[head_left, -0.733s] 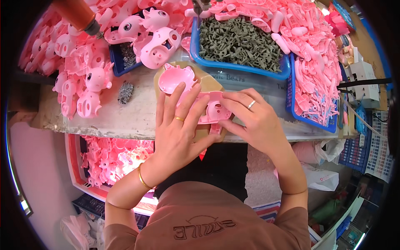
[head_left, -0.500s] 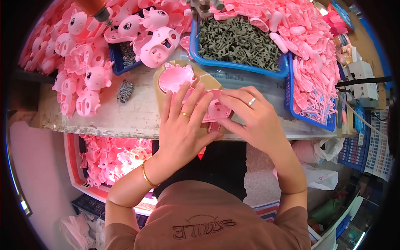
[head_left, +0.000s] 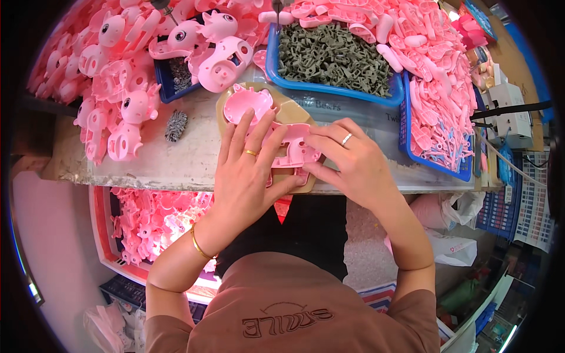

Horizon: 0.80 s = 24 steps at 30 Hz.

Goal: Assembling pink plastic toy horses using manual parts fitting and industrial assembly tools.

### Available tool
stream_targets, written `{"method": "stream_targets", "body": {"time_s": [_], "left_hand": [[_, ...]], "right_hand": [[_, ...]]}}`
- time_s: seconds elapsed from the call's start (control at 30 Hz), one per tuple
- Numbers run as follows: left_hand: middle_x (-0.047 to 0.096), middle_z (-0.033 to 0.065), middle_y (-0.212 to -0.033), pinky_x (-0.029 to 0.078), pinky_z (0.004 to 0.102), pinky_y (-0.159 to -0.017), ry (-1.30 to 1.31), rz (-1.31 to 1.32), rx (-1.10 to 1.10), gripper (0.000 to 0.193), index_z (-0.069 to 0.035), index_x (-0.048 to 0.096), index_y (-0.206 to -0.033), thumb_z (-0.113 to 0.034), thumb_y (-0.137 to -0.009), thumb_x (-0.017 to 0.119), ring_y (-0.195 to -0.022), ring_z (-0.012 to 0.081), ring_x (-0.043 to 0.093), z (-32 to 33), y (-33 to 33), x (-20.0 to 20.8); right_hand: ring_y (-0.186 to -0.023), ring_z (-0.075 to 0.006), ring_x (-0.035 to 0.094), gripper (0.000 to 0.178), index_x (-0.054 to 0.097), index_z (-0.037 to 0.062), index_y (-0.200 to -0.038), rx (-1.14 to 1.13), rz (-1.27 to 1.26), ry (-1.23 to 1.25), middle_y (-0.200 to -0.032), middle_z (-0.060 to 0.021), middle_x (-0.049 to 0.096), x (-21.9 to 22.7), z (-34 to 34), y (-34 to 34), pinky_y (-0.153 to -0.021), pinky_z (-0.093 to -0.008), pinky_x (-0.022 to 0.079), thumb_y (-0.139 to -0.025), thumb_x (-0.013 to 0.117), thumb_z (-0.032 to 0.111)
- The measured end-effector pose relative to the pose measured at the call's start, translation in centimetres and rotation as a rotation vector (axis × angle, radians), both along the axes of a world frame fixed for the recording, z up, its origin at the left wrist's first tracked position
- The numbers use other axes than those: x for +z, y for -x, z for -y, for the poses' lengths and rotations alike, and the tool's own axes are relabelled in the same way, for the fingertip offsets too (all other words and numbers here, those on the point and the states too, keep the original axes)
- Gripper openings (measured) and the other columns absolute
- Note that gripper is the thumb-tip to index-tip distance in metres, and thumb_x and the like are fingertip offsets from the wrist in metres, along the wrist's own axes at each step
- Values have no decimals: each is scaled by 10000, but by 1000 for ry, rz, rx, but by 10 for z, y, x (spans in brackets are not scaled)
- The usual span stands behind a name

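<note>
A hollow pink toy shell, shaped like an animal with a round head, lies inner side up on a tan fixture. My left hand rests across its middle, fingers stretched and spread, thumb toward the near edge. Part of the shell is hidden beneath it. At the shell's right end, my right hand grips the edge between thumb and fingers. Holes and raised posts show on the body section between my hands.
Left are piled pink shells, a small dark blue bin and a heap of screws. A blue tray of grey-green parts stands behind; a blue basket of pink pieces sits right. Below left is a crate.
My left hand has shifted slightly left and toward me, baring more of the shell. The orange driver at the top left has gone up mostly out of view.
</note>
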<state>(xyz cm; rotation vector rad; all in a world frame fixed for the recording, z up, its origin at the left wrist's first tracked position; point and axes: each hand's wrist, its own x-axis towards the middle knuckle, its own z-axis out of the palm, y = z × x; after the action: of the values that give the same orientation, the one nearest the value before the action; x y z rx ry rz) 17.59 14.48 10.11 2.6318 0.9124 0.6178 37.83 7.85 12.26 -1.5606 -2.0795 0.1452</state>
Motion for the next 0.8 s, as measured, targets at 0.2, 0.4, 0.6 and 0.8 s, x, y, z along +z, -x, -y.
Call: {"method": "stream_targets", "body": {"time_s": [0.2,0.4,0.6,0.8], "left_hand": [[399,116,-1489,261,500,-1147,-17,-25,-17,816,-72,460,-1375,-389,-703,799,-1406,369,308,0,2,4],[396,147,-1493,255,497,-1149,117,68,-56,813,-60,437,-1397,-329,-721,801,-1401,370,329,-1,6,2],[414,140,-1473,297,506,-1122,12,27,-15,764,-70,429,-1410,-341,-777,759,-1373,364,368,-17,29,9],[516,144,-1374,292,528,-1121,102,14,-18,700,-66,473,-1357,-323,-775,763,-1339,358,418,-20,35,5]], "right_hand": [[-913,-265,603,332,676,56,-1018,-15,47,2,-1053,-65,650,3,3,3,-776,-363,531,-720,779,159],[-917,-258,596,328,672,56,-1020,-2,54,36,-1017,-66,643,4,2,4,-771,-358,529,-721,769,149],[-941,-255,587,323,669,45,-1029,-3,80,46,-1026,-65,638,3,-3,6,-814,-364,511,-739,756,158],[-970,-265,574,347,659,41,-1048,-9,83,58,-1038,-69,631,4,-2,7,-860,-380,487,-742,754,175]]}}
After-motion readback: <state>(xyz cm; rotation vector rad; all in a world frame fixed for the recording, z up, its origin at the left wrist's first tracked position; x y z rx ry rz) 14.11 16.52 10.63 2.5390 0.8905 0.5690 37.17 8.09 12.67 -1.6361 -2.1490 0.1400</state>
